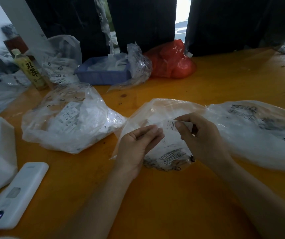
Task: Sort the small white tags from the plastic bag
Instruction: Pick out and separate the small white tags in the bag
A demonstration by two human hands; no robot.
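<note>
We count two hands, the left hand (139,144) and the right hand (201,140), sharing one printed white tag (170,126). On the orange surface (172,195) we count three clear plastic bags up front, one red bag (171,61), one blue tray (102,73), one tea bottle (30,69) and one white power bank (17,195).

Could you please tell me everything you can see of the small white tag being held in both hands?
The tag is a small, thin white slip, looking like paper or fabric, printed with fine dark lines of text and a bold letter S. It is held above the clear plastic bag on the orange table. The right hand pinches its upper edge; the left hand pinches its left side.
</note>
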